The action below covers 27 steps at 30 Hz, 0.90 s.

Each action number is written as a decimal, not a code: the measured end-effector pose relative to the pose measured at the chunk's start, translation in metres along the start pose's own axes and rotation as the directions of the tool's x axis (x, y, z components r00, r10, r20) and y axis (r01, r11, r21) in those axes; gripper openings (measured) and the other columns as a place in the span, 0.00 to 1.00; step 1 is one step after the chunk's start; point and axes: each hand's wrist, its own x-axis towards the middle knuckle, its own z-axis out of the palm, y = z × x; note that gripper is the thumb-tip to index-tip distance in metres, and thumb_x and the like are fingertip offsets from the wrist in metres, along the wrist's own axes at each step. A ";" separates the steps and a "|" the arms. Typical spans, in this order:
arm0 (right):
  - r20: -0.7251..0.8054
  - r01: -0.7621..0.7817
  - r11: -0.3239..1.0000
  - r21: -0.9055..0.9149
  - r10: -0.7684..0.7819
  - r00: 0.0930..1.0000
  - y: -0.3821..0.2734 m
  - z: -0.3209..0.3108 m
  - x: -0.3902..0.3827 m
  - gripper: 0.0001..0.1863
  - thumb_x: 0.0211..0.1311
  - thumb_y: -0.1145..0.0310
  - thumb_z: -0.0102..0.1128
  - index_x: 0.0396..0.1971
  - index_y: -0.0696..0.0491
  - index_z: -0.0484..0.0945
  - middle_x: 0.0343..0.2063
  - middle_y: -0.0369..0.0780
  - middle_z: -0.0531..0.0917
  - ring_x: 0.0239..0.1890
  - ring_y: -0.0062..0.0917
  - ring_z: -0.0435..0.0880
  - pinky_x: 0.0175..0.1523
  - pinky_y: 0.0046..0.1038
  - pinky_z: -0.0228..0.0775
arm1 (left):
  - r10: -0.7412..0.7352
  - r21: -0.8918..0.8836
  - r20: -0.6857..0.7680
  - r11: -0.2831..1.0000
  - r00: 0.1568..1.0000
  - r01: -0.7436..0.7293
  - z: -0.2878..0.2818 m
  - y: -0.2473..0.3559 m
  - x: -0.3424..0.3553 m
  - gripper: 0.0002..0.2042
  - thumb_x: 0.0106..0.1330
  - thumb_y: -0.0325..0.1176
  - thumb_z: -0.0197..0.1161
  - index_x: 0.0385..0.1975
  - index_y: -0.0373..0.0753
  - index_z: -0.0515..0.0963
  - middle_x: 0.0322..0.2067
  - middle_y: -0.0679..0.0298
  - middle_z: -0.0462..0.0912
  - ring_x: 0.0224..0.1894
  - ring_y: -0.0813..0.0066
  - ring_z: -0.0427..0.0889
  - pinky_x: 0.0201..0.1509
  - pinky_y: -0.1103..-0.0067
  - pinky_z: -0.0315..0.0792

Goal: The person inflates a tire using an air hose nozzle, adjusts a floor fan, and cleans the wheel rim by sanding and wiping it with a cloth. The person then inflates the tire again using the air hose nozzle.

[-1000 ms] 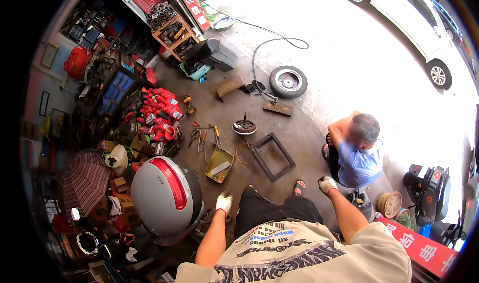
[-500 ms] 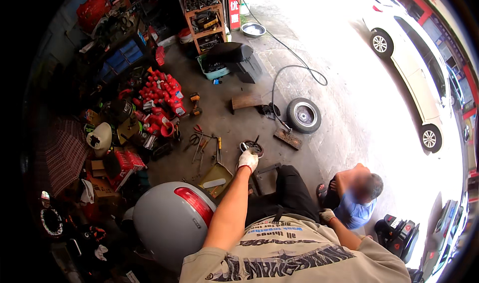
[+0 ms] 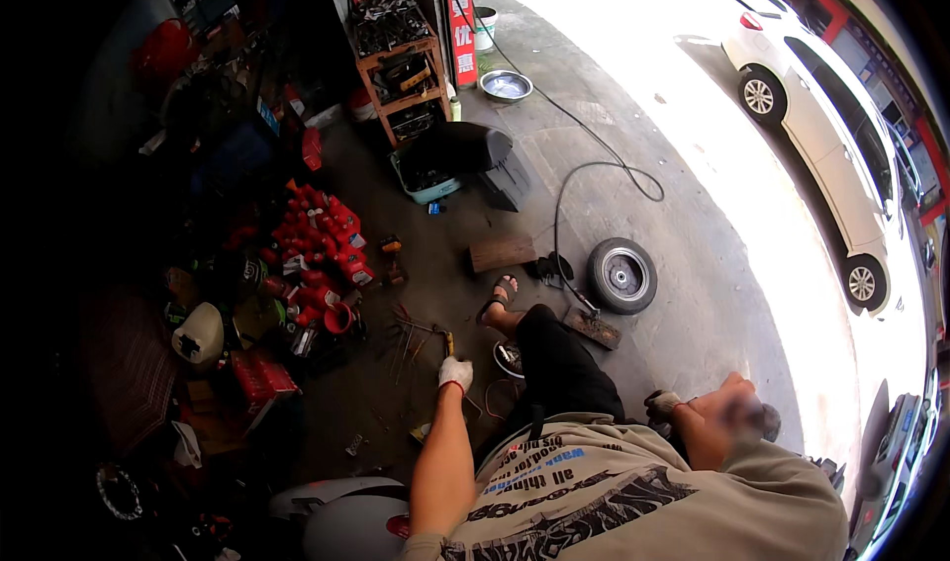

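Observation:
My left hand (image 3: 456, 373), in a white glove, is closed at the lower end of a yellow-handled tool (image 3: 450, 344) on the floor. Other slender hand tools (image 3: 408, 341) lie just left of it. Close by on the right is a round metal part (image 3: 509, 358), partly covered by my leg. My right hand (image 3: 664, 404), gloved with dark-stained fingers, is held out right of my knee. Its fingers are too dark to make out.
Another person (image 3: 737, 418) crouches at my right. A wheel with tyre (image 3: 622, 276), wooden blocks (image 3: 502, 253) and a hose (image 3: 559, 205) lie ahead. Red bottles (image 3: 322, 230) crowd the left. A grey rounded case (image 3: 356, 521) is beside my left arm.
My left hand has left the round metal part and moved left to the yellow-handled tool. My right hand has moved forward. The view has shifted, and my sandalled foot now shows.

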 end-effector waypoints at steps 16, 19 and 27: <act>-0.316 0.051 0.629 0.776 0.317 0.894 -0.142 -0.184 0.244 0.06 0.65 0.67 0.58 0.32 0.49 0.84 0.24 0.35 0.84 0.28 0.24 0.83 0.32 0.30 0.74 | -0.276 -0.124 0.273 0.940 0.922 0.318 -0.115 0.192 0.270 0.14 0.65 0.22 0.61 0.50 0.36 0.78 0.40 0.57 0.85 0.32 0.61 0.84 0.32 0.67 0.79; -0.217 0.114 0.237 0.965 0.473 0.854 -0.204 -0.241 0.215 0.09 0.68 0.70 0.54 0.35 0.46 0.84 0.25 0.36 0.85 0.25 0.26 0.85 0.29 0.31 0.75 | 0.038 0.469 0.375 0.854 0.926 -0.225 -0.164 0.231 0.296 0.16 0.64 0.23 0.61 0.52 0.33 0.78 0.42 0.55 0.85 0.37 0.58 0.86 0.39 0.69 0.81; -0.168 0.249 0.010 0.968 0.764 0.623 -0.212 -0.114 0.222 0.10 0.61 0.71 0.58 0.38 0.53 0.87 0.29 0.44 0.88 0.31 0.33 0.87 0.36 0.33 0.77 | -0.066 0.517 0.343 0.846 0.937 -0.129 -0.125 0.481 0.383 0.20 0.67 0.23 0.59 0.60 0.31 0.76 0.37 0.59 0.85 0.30 0.70 0.82 0.32 0.75 0.77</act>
